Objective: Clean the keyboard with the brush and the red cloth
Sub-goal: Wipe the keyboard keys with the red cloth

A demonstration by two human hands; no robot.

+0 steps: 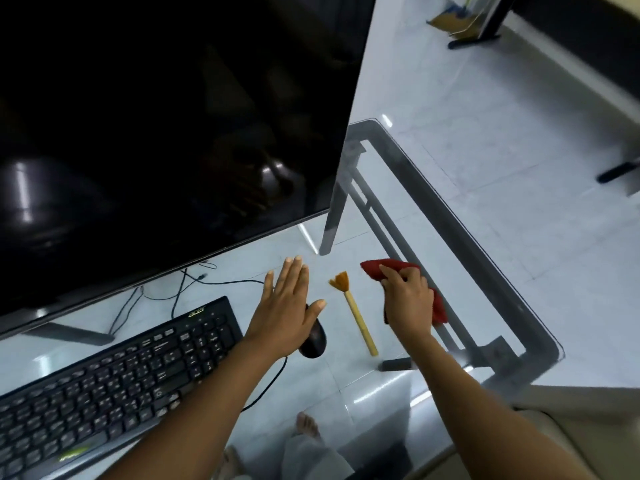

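A black keyboard (114,379) lies at the lower left of the glass desk. A small brush (355,313) with a pale wooden handle and tan bristles lies flat between my two hands, bristles pointing away from me. My right hand (408,299) is closed on the red cloth (388,266), which sticks out beyond my fingers and past my wrist. My left hand (287,306) is flat with fingers extended, hovering over a black mouse (315,339) just right of the keyboard. It holds nothing.
A large dark monitor (156,116) fills the upper left, its lower edge close above the keyboard. Cables (180,289) run behind the keyboard. The glass desk's rounded corner (540,344) lies just right of my right hand, with white floor tiles beyond.
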